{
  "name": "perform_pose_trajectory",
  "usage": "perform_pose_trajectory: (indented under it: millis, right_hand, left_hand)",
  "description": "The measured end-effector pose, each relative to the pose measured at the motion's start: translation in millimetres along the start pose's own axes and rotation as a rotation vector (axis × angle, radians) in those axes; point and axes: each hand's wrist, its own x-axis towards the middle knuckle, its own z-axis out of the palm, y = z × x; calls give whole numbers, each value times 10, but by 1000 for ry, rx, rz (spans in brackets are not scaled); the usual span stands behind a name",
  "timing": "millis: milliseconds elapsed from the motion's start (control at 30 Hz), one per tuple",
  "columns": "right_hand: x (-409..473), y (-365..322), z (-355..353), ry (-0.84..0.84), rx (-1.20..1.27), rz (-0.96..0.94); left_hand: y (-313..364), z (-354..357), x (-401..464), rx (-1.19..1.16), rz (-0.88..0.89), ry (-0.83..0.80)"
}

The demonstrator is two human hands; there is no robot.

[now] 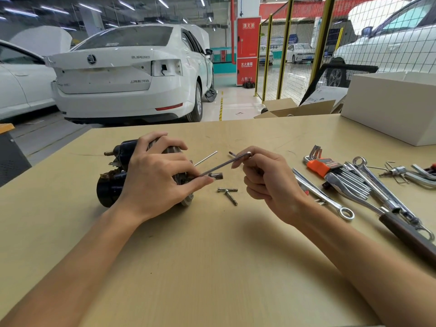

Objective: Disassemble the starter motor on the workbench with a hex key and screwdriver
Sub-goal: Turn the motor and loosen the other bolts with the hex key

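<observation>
Your left hand (155,175) grips the starter motor (113,180) lying on the workbench (212,256) at 10 o'clock. Your right hand (266,178) pinches the hex key (226,162), its long end at the motor. Two bolts (228,193) lie loose at 12.

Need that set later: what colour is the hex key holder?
Orange, on the hex key holder; head view.

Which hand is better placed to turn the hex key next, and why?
Right. The right hand already pinches the hex key at its bend, while the left hand grips the starter motor, steadying it.
</observation>
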Motion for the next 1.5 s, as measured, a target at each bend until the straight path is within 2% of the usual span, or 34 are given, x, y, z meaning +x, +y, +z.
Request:
perform_pose_trajectory:
  millis: [367,700,833,1000,1133,1333,1500]
  right_hand:
    - [19,20,-15,25,15,67]
    - [-4,-15,-29,-291,61,134]
    - [-4,-27,-32,-339,87,112]
    - [2,-11,-34,-291,99,55]
    - [12,19,-39,-188,149,69]
    - [16,26,-14,8,-23,55]
    - [-12,6,5,8,-53,30]
  left_hand:
    - [-7,-11,2,-37,-15,6]
    - [-14,-6,-5,-24,-35,-8]
    - [-30,-5,-6,-9,-57,-43]
    - [-41,2,-8,9,-100,-64]
    - [-41,1,-12,2,-113,-70]
    - [-24,4,-10,0,-79,-46]
    - [-9,-15,-10,2,-49,-36]
